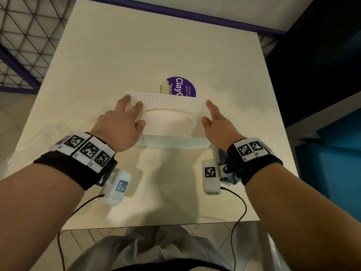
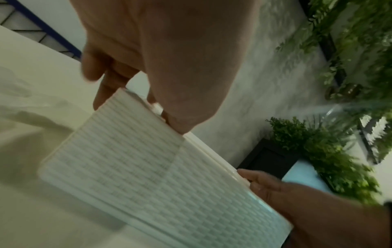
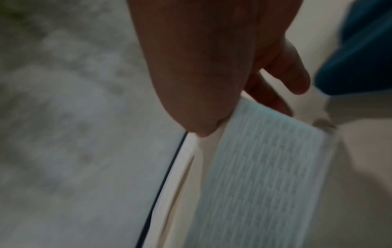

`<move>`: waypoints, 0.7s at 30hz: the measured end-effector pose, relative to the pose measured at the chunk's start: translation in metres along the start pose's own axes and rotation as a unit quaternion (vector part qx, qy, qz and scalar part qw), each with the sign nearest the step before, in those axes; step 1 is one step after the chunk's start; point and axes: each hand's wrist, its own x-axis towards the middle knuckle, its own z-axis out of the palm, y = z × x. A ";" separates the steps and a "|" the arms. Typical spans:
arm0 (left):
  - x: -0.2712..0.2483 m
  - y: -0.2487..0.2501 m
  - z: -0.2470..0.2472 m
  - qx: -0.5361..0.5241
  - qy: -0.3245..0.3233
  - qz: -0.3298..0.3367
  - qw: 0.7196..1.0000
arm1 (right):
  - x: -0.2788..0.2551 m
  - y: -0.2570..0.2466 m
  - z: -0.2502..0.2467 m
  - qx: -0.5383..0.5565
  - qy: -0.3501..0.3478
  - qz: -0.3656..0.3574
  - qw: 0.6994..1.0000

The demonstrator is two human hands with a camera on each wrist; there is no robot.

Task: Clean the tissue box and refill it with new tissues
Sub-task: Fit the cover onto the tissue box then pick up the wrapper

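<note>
Your left hand [image 1: 121, 122] grips the left end of the tissue box [image 1: 168, 114], fingers curled over its top. The box's long axis runs left-right across the worktop [image 1: 136, 55], oval slot up, dead centre between the hands. Your right hand [image 1: 216, 122] clamps the right end — equally near, so lift both together.

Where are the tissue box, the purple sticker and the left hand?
tissue box [image 1: 168, 106]: head view, woven top, beyond the opening.
purple sticker [image 1: 184, 85]: head view, visible part behind the box.
left hand [image 1: 119, 126]: head view, back of the hand.
</note>
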 end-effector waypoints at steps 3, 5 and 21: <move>0.000 -0.002 -0.002 -0.158 -0.063 -0.052 0.984 | 0.001 0.012 0.006 0.239 0.035 0.067 0.968; 0.001 -0.002 0.002 -0.229 -0.034 -0.054 0.971 | 0.003 0.014 0.010 0.281 0.031 0.098 0.954; 0.014 0.008 0.001 0.040 -0.009 0.028 0.999 | 0.017 -0.005 0.014 -0.184 0.017 0.028 0.982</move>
